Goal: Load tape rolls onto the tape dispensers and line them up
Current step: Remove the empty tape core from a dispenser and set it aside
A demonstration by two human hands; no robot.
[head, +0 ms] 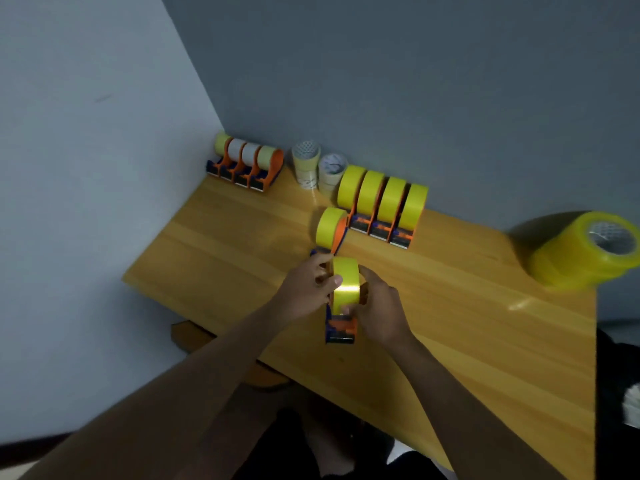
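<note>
A yellow tape roll [346,275] sits on an orange and blue dispenser [341,329] at the middle of the wooden table [225,244]. My left hand [306,289] grips the roll from the left, thumb on its face. My right hand [379,306] holds the roll's right side, fingers pinching near the tape's lower end. Just behind stands another loaded dispenser [330,230]. A row of several loaded dispensers with yellow rolls [384,206] lines the back wall.
A second row of several dispensers [247,161] with pale rolls stands in the back left corner. Two stacks of pale tape rolls [317,166] stand between the rows. A stack of big yellow rolls [585,249] sits at the right edge.
</note>
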